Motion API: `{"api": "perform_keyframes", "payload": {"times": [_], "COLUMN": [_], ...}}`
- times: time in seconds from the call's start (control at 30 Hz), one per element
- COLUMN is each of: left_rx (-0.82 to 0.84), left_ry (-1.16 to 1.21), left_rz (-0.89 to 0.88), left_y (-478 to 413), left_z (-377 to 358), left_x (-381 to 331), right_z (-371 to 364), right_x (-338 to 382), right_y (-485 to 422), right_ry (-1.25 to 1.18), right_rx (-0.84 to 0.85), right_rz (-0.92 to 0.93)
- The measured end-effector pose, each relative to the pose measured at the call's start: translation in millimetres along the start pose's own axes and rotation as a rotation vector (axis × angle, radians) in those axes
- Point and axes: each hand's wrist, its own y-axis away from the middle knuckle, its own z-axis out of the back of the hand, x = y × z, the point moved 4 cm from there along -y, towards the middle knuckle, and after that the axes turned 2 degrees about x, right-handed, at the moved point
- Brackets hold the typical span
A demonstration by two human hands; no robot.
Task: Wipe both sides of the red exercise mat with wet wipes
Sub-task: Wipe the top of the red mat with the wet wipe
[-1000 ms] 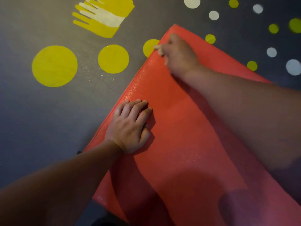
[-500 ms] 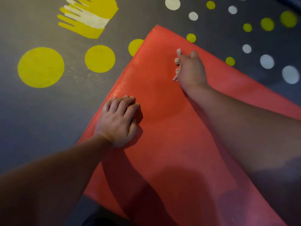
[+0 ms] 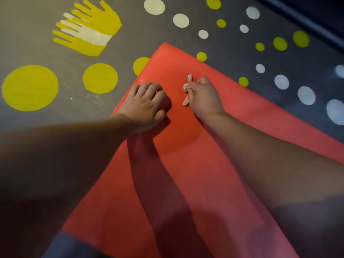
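Head view:
- Red mat (image 3: 197, 164) lies flat on grey floor (image 3: 134, 41), far corner pointing away, near end running out of picture.
- Left hand (image 3: 144, 107) on mat by its left edge. Fingers bent, tips down on mat. Cannot tell if it grabs mat or just leans.
- Right hand (image 3: 204, 98) near it, closed round scrunched wet wipe (image 3: 187, 88). Bits of wipe stick out past fingers, close to mat.
- Floor has big yellow dots (image 3: 29, 87), white dots (image 3: 154, 6), painted hand shapes (image 3: 87, 28).
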Motion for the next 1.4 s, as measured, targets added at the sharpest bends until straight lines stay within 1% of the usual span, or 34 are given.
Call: {"api": "perform_keyframes", "payload": {"times": [0.07,0.13,0.17,0.23,0.3,0.33,0.37,0.4,0.47,0.53,0.57,0.6,0.7,0.73,0.77,0.87,0.9,0.93,0.97,1.03,1.07,1.1,1.13,1.2,1.23,1.27,1.3,1.33,1.4], "left_rx": [-0.026,-0.054,-0.052,-0.054,-0.048,-0.051,-0.056,-0.062,-0.08,-0.109,-0.116,-0.124,-0.151,-0.158,-0.165,-0.17,-0.171,-0.173,-0.176,-0.178,-0.176,-0.174,-0.17,-0.164,-0.161,-0.157,-0.155,-0.155,-0.158], "left_ry": [-0.004,0.022,0.029,0.028,0.033,0.045,0.057,0.064,0.068,0.075,0.081,0.087,0.098,0.102,0.105,0.101,0.102,0.104,0.105,0.102,0.101,0.1,0.097,0.09,0.086,0.083,0.083,0.086,0.088], "left_rz": [-0.002,-0.001,0.0,0.007,0.004,0.004,0.004,0.003,0.0,-0.004,-0.004,-0.002,-0.004,-0.005,-0.006,-0.002,0.001,0.002,0.001,-0.004,-0.006,-0.005,-0.003,0.001,0.004,0.006,0.005,0.003,0.0], "left_y": [2.3,3.7,4.3,3.9,2.7,2.1,1.8,1.4,0.6,0.7,1.1,1.5,1.4,1.1,0.9,0.8,1.2,1.7,2.2,2.7,2.5,2.2,1.8,1.1,1.3,1.6,1.8,2.1,2.4], "left_z": [-5.5,-6.6,-6.4,-6.1,-5.8,-5.7,-5.4,-5.1,-5.1,-6.6,-7.5,-8.2,-7.9,-7.9,-8.1,-9.2,-9.4,-9.5,-9.5,-9.6,-9.5,-9.4,-9.4,-9.5,-9.7,-9.9,-10.1,-10.0,-10.0], "left_x": [4.2,5.4,6.0,8.4,9.0,9.3,9.3,9.0,9.3,9.9,10.1,10.8,11.0,10.9,10.8,10.8,10.9,10.8,11.0,11.0,10.7,10.6,10.6,10.9,11.1,11.3,11.3,11.3,11.1], "right_z": [4.1,5.5,5.1,4.8,1.1,-3.6,-10.0,-19.6,-38.1,-39.5,-32.7,-25.4,-13.8,-17.2,-22.8,-39.6,-37.7,-31.8,-25.1,-15.3,-16.3,-21.0,-28.4,-46.4,-49.7,-46.1,-38.1,-29.1,-10.7], "right_x": [-6.7,-21.5,-26.1,-29.7,-18.2,-5.4,13.0,32.1,62.2,66.0,60.3,52.0,30.2,35.7,46.7,73.5,72.9,67.8,58.9,40.3,37.2,43.3,55.5,78.3,82.0,80.8,74.5,64.1,31.2], "right_y": [-14.6,-33.9,-44.6,-67.7,-85.8,-92.1,-95.9,-97.8,-96.6,-102.2,-109.4,-118.9,-141.5,-142.1,-140.7,-126.9,-126.3,-130.6,-136.6,-146.1,-146.0,-143.1,-137.6,-120.5,-114.0,-112.2,-115.1,-119.0,-123.4], "right_ry": [-0.031,0.04,0.074,0.07,0.082,0.09,0.099,0.087,0.051,0.068,0.073,0.06,0.103,0.141,0.158,0.155,0.166,0.166,0.156,0.132,0.12,0.101,0.074,0.039,0.036,0.031,0.015,0.0,0.027], "right_rx": [-0.032,-0.078,-0.102,-0.141,-0.169,-0.173,-0.158,-0.134,-0.05,0.023,0.018,-0.004,-0.086,-0.083,-0.048,0.14,0.181,0.176,0.138,0.026,-0.017,-0.024,0.008,0.14,0.186,0.199,0.175,0.123,-0.007], "right_rz": [-0.009,-0.033,-0.065,-0.186,-0.271,-0.285,-0.258,-0.172,0.08,0.244,0.254,0.194,-0.11,-0.129,-0.083,0.218,0.263,0.263,0.2,0.001,-0.041,-0.011,0.073,0.291,0.366,0.393,0.372,0.311,0.115]}}
